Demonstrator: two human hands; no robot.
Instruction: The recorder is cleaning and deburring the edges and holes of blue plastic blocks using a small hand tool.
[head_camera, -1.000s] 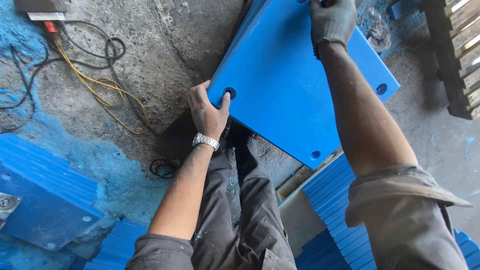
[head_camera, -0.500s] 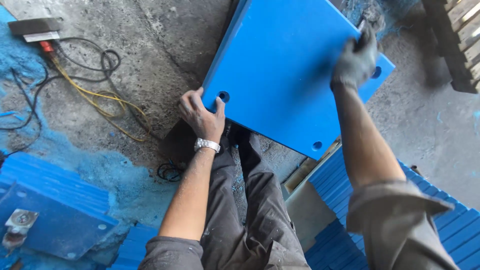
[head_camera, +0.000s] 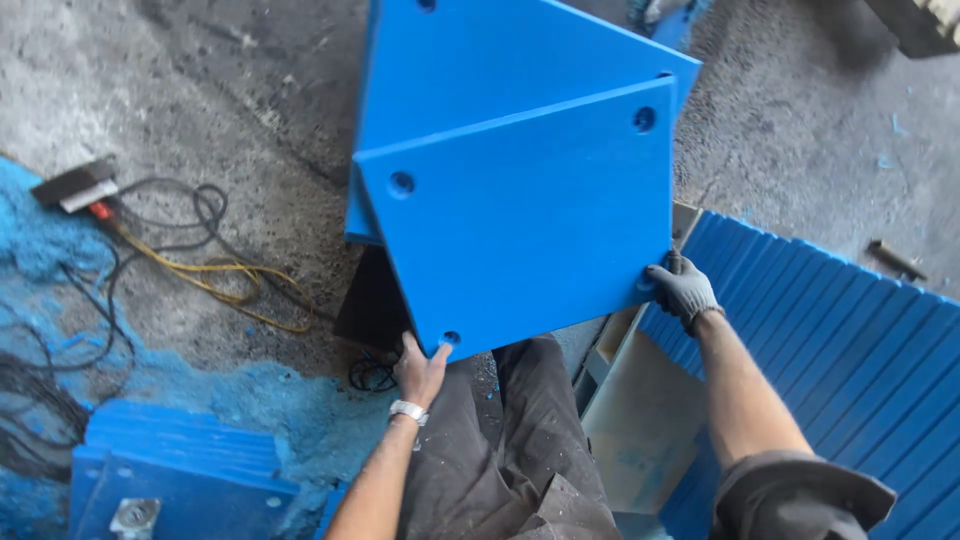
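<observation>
I hold a thick square blue plastic plate (head_camera: 530, 210) with a hole near each corner, lifted and turned above a second blue plate (head_camera: 470, 60) of the same kind. My bare left hand (head_camera: 420, 370), a watch on its wrist, grips the plate's lower corner from beneath. My right hand (head_camera: 682, 290), in a dark glove, clasps its lower right edge. Below the plates I see my own dark trousers (head_camera: 500, 460).
A stack of blue ribbed panels (head_camera: 840, 340) lies at the right, beside a pale board (head_camera: 640, 420). At the left are yellow and black cables (head_camera: 200, 260), a small tool (head_camera: 75, 185), blue shavings (head_camera: 250, 420) and another blue slab (head_camera: 170, 470) on the concrete floor.
The top plate has been lifted and swung off the one beneath, which now shows. My right hand slid from the far edge down to the lower right edge.
</observation>
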